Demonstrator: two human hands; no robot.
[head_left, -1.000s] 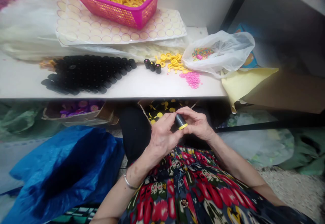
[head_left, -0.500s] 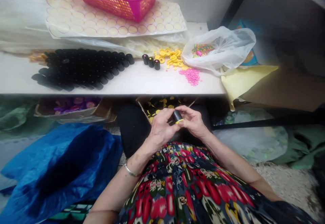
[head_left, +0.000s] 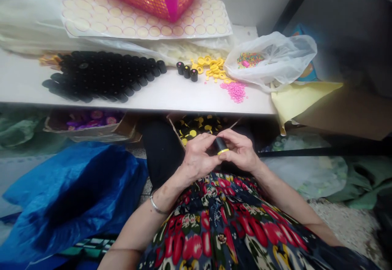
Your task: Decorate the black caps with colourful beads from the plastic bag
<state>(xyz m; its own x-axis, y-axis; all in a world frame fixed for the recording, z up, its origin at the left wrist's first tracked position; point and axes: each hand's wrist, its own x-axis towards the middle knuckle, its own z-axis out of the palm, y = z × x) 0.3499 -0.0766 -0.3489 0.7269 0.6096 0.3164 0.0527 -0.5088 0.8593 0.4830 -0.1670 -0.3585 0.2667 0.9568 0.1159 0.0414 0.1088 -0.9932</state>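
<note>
Above my lap, both hands close round one small black cylinder with a yellow rim point(head_left: 221, 144), its yellow end towards me. My left hand point(head_left: 198, 156) grips it from the left, thumb near the yellow rim. From the other side my right hand point(head_left: 241, 149) holds it, the thumb pressed by the rim. Just beyond my hands, below the table edge, a box of black and yellow pieces point(head_left: 192, 132) shows. On the table stand three black cylinders with coloured centres point(head_left: 187, 71), beside yellow rings point(head_left: 216, 68) and a pile of small pink pieces point(head_left: 235, 91).
A dense block of black cylinders point(head_left: 104, 76) covers the table's left part. Behind it are a pink basket point(head_left: 174, 5) of yellow rings and a sheet of printed circles point(head_left: 141, 31). A clear plastic bag point(head_left: 275, 64) holds coloured bits. A blue bag point(head_left: 122, 180) lies at lower left.
My hands and the cylinder have shifted slightly right and down in view. The table's contents appear shifted a little as the camera moved. Both hands still hold the cylinder.
</note>
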